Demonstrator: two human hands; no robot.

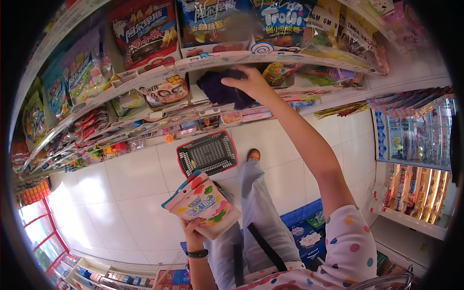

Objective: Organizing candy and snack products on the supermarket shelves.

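Note:
My right hand (248, 81) reaches to a shelf and grips a dark purple cloth (223, 87), bunched up over the shelf's floor and front edge. Just right of the cloth lies a small yellow-green candy bag (278, 72); a white and brown candy bag (166, 90) stands to its left. Lower down, my left hand (193, 228) holds white candy pouches (208, 208) with colourful printed gummies, in front of my legs. A blue edge behind the front pouch suggests at least one more in the stack.
A black shopping basket with a red rim (207, 154) sits on the tiled floor (127, 210) below the shelves. Large candy bags (145, 34) fill the shelf above my right hand. Blue crates or boxes (308, 235) stand beside my legs; a glass-doored display (417, 134) is at the right.

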